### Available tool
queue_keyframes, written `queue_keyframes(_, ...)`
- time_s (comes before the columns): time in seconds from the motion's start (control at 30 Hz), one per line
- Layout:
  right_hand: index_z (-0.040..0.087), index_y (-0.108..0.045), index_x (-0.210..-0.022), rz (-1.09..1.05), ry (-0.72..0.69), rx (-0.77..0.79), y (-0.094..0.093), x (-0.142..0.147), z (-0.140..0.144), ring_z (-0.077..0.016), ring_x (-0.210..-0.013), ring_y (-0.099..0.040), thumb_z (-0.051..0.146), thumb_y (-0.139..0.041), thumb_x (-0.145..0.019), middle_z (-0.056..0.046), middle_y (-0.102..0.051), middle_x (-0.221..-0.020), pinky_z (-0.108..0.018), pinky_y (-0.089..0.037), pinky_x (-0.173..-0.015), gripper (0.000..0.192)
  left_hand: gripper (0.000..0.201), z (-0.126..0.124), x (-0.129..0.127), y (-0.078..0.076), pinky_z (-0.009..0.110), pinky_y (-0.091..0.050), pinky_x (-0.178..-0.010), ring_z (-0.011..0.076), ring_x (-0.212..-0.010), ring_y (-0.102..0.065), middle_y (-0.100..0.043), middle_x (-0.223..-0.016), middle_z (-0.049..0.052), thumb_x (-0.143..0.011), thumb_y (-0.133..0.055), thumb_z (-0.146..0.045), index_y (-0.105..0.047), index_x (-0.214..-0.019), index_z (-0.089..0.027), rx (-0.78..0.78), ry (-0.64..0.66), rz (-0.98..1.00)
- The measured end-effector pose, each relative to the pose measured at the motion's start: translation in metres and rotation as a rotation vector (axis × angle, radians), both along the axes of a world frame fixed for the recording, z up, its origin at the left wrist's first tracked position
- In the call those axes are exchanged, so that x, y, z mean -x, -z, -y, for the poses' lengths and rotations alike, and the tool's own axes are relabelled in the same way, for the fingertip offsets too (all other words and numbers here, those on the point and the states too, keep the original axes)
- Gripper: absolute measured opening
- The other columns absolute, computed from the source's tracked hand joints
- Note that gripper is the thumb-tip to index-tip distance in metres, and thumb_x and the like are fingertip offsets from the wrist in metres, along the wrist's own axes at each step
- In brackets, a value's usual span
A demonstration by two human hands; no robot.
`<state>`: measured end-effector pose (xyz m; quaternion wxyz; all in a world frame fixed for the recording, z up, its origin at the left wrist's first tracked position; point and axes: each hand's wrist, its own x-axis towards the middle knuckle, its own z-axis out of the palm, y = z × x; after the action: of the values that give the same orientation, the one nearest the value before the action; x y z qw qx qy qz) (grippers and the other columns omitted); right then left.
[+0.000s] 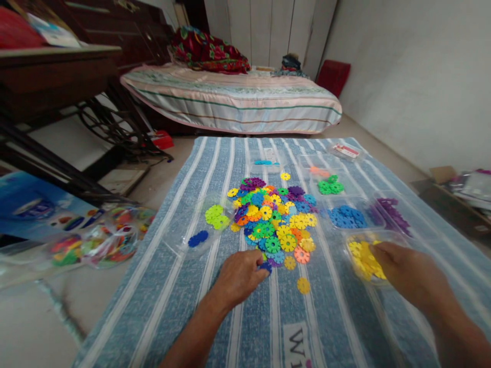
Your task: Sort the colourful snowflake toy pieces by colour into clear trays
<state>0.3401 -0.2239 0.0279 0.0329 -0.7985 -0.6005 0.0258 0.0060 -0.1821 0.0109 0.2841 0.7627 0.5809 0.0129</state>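
A heap of flat, flower-shaped plastic discs (274,217) in many colours lies on a blue-and-white striped cloth (245,317). My left hand (240,276) rests at the near edge of the heap, fingertips pinching a dark blue disc (266,266). My right hand (406,273) reaches into a clear tray of yellow discs (362,258), fingers curled over them; whether it holds one is hidden. A lone yellow disc (303,285) lies between my hands.
Clear trays hold sorted discs: lime and dark blue (207,225) on the left, green (330,186), blue (347,217) and purple (391,214) on the right. Bags of discs (99,243) lie on the floor at left. A bed (230,99) stands behind, a dark table (49,76) at left.
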Motion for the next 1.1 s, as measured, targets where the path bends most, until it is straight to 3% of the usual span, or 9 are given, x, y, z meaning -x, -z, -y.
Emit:
queue_keyframes(0.07, 0.026, -0.070, -0.086, 0.053, 0.050, 0.074, 0.001, -0.001, -0.002, -0.0243, -0.062, -0.063, 0.044, -0.033, -0.085, -0.007, -0.068, -0.067, -0.030, -0.038, -0.052, 0.041, 0.008, 0.000, 0.001, -0.001, 0.024, -0.029, -0.056, 0.0147, -0.067, -0.057, -0.062, -0.068, -0.002, -0.073, -0.055, -0.028, -0.059, -0.073, -0.021, 0.014, 0.003, 0.006)
queue_keyframes(0.17, 0.026, -0.068, -0.096, 0.027, 0.054, 0.057, 0.000, 0.018, -0.002, -0.0261, -0.068, -0.065, 0.046, -0.032, -0.087, -0.008, -0.070, -0.073, -0.031, -0.038, -0.054, 0.043, 0.008, -0.001, 0.002, -0.002, 0.024, -0.030, -0.057, 0.0149, -0.068, -0.057, -0.062, -0.068, -0.002, -0.073, -0.055, -0.028, -0.059, -0.073, -0.021, 0.029, 0.006, 0.022)
queue_keyframes(0.27, 0.027, -0.067, -0.095, -0.113, -0.149, 0.072, 0.001, 0.056, 0.000, -0.0230, -0.071, -0.066, 0.044, -0.036, -0.087, -0.004, -0.070, -0.071, -0.028, -0.038, -0.058, 0.036, 0.008, -0.001, 0.003, -0.003, 0.024, -0.029, -0.056, 0.0147, -0.067, -0.056, -0.061, -0.066, -0.002, -0.073, -0.055, -0.027, -0.059, -0.072, -0.021, 0.036, 0.005, 0.033)
queue_keyframes(0.37, 0.029, -0.065, -0.097, -0.183, -0.367, 0.209, 0.008, 0.096, 0.004, -0.0200, -0.068, -0.066, 0.039, -0.044, -0.086, -0.001, -0.070, -0.069, -0.025, -0.035, -0.056, 0.026, 0.007, -0.001, 0.004, -0.002, 0.023, -0.029, -0.056, 0.0138, -0.065, -0.055, -0.060, -0.065, -0.003, -0.073, -0.056, -0.028, -0.059, -0.073, -0.021, 0.034, -0.001, 0.054)
queue_keyframes(0.47, 0.026, -0.063, -0.094, -0.144, -0.455, 0.309, 0.016, 0.121, 0.007, -0.0206, -0.072, -0.066, 0.033, -0.050, -0.082, -0.004, -0.071, -0.077, -0.024, -0.031, -0.054, 0.019, 0.008, -0.001, 0.005, -0.001, 0.023, -0.028, -0.056, 0.0132, -0.063, -0.054, -0.059, -0.064, -0.003, -0.073, -0.056, -0.028, -0.060, -0.073, -0.021, 0.030, 0.001, 0.077)
queue_keyframes(0.57, 0.022, -0.061, -0.088, -0.144, -0.477, 0.353, 0.020, 0.127, 0.008, -0.0206, -0.074, -0.065, 0.028, -0.052, -0.081, -0.005, -0.070, -0.080, -0.024, -0.028, -0.054, 0.014, 0.009, -0.001, 0.005, 0.000, 0.023, -0.029, -0.056, 0.0131, -0.063, -0.054, -0.059, -0.064, -0.003, -0.074, -0.056, -0.028, -0.061, -0.075, -0.021, 0.047, -0.001, 0.076)
queue_keyframes(0.8, 0.021, -0.059, -0.079, -0.371, -0.444, 0.303, 0.019, 0.127, -0.008, -0.0124, -0.065, -0.058, 0.023, -0.054, -0.081, 0.002, -0.065, -0.069, -0.022, -0.025, -0.055, 0.006, 0.009, -0.002, 0.004, -0.002, 0.024, -0.029, -0.056, 0.0138, -0.065, -0.055, -0.060, -0.065, -0.003, -0.074, -0.057, -0.028, -0.061, -0.075, -0.020, 0.064, -0.006, 0.067)
queue_keyframes(1.1, 0.023, -0.060, -0.100, -0.184, -0.481, 0.277, 0.020, 0.141, -0.029, -0.0191, -0.079, -0.062, 0.032, -0.049, -0.086, -0.005, -0.069, -0.086, -0.025, -0.027, -0.058, 0.020, 0.008, -0.001, 0.005, -0.005, 0.023, -0.031, -0.057, 0.0141, -0.070, -0.057, -0.061, -0.065, -0.004, -0.074, -0.057, -0.028, -0.062, -0.075, -0.021, 0.094, -0.016, 0.077)
